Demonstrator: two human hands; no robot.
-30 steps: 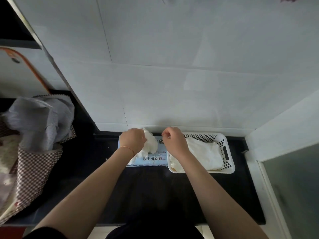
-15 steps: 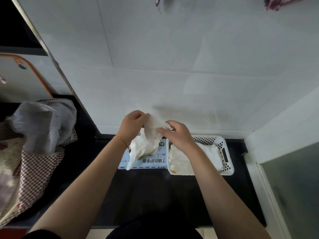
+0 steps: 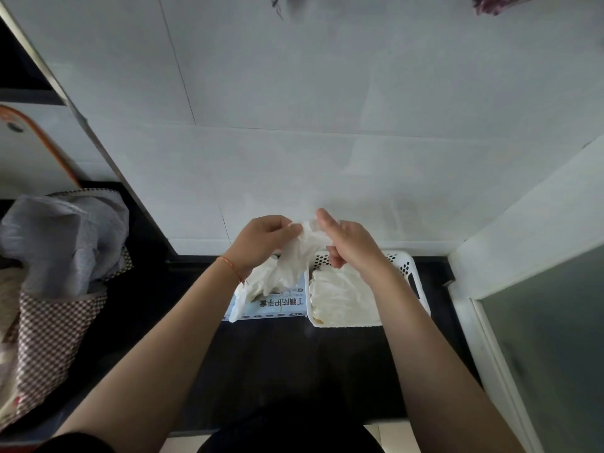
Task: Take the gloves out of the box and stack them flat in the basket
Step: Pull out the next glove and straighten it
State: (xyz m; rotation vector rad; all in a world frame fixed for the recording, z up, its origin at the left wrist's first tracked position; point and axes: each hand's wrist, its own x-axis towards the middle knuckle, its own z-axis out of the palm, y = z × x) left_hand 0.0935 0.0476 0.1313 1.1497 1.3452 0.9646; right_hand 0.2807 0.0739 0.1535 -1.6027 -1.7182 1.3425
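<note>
Head view: two hands — left hand (image 3: pixel 261 240), right hand (image 3: pixel 351 240) — hold one glove (image 3: pixel 294 256).

The pale blue cardboard glove box (image 3: pixel 280 305) on the black counter carries large dark Chinese characters, seen upside down from here, reading 丁腈防护手套. Above them runs a line of small print and a tiny dark tag, both too small to read.

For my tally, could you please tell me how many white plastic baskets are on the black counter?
1. The white basket sits on the black counter against the wall, right of the glove box, holding flat gloves. No other shows.
</note>
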